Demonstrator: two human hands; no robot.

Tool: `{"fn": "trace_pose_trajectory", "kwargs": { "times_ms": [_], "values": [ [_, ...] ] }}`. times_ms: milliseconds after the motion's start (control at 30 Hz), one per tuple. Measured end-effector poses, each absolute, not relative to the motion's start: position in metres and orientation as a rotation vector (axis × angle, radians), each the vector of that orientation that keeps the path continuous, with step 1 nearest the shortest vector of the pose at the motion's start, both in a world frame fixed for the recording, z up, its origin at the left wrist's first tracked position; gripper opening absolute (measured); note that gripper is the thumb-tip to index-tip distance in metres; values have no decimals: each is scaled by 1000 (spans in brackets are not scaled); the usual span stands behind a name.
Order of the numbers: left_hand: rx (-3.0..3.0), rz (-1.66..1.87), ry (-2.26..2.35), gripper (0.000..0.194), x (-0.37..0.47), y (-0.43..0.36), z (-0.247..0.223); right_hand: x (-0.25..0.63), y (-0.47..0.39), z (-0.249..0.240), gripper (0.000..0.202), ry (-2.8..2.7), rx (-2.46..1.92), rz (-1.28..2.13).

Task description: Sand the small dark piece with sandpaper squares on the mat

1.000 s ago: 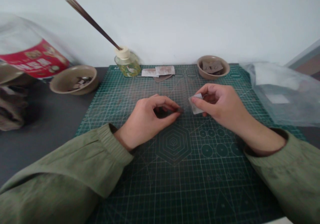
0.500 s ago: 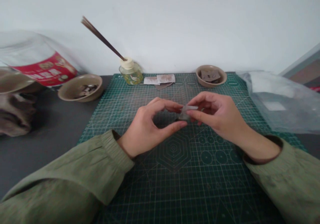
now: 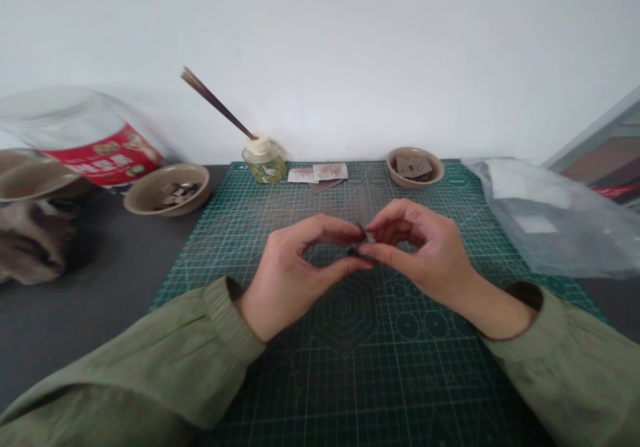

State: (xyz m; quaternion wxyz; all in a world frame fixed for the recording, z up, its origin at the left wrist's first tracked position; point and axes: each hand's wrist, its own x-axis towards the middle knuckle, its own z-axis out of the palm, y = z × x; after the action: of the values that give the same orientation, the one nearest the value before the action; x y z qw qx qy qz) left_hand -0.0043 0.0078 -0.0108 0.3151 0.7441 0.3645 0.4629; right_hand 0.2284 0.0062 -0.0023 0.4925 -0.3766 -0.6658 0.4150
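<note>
My left hand (image 3: pixel 305 267) is closed in a pinch, thumb below and fingers above, on a small dark piece (image 3: pixel 354 252) that is mostly hidden. My right hand (image 3: pixel 423 244) meets it at the fingertips, pinching a small light grey piece (image 3: pixel 370 236) against the dark one. The kind of either piece is too small and blurred to make out. Both hands are held above the green cutting mat (image 3: pixel 345 387).
At the back stand a reed diffuser (image 3: pixel 265 162), paper-like pieces (image 3: pixel 330 172) and a bowl (image 3: pixel 415 182) with marked brown sheets. Left are a bowl of small blocks (image 3: pixel 135 197), a red-labelled clear jar (image 3: pixel 110 157) and a crumpled cloth (image 3: pixel 35 240). A plastic bag (image 3: pixel 575 240) lies right.
The fingertips have come closer together, and less of the grey piece shows between them. More of the dark piece is visible. The whole view has shifted slightly, with the background lower.
</note>
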Motion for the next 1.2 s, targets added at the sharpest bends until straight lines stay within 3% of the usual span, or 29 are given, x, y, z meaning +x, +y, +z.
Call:
{"fn": "trace_pose_trajectory", "kwargs": {
  "times_ms": [167,333,533,900,1200],
  "values": [
    [1855,1256,973,25,-4,8,-15,228,5,0,28,-1686,-868,977],
    [1688,1269,940,21,-2,10,-13,229,5,2,16,-1797,-870,718],
    [1525,1272,875,18,1,12,-12,230,7,0,23,-1856,-821,523],
    [1516,1240,896,22,0,15,-12,230,5,-5,24,-1817,-889,669],
    [1526,1216,909,20,0,16,-9,232,10,-3,15,-1434,-989,986]
  ]
}}
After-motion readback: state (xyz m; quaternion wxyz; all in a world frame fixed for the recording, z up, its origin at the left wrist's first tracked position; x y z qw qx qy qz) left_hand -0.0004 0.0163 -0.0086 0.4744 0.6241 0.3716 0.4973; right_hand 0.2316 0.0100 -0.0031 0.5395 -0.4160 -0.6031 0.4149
